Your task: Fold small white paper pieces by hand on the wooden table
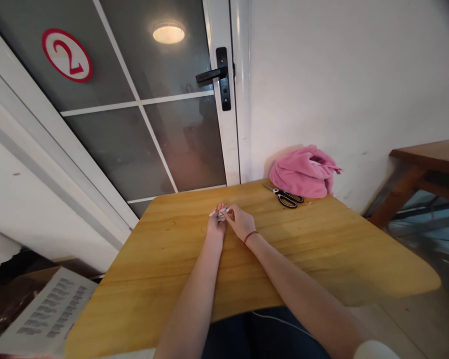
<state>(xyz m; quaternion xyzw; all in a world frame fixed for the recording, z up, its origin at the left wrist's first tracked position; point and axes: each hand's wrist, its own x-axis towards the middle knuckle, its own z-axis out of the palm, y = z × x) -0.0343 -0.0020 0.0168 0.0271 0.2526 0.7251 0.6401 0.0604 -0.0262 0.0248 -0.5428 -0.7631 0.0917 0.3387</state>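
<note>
Both hands meet over the middle of the wooden table (164, 269). My left hand (217, 224) is turned palm up, its fingers curled round a small white crumpled-looking object (222, 214); its exact kind is too small to make out. From the right, my right hand (242, 222), with a thin red cord at the wrist, pinches the same white object between thumb and fingers. Parts of the object are hidden by the fingers. Scissors (287, 197) with black handles lie beyond my right hand, their blades pointing to the back left.
A pink plush bag (303, 172) sits at the table's back right, against the wall. Behind the table stands a glass-paned door with a black handle (222, 77). A printed box (45, 311) is at lower left, and a darker wooden table (430, 154) at right.
</note>
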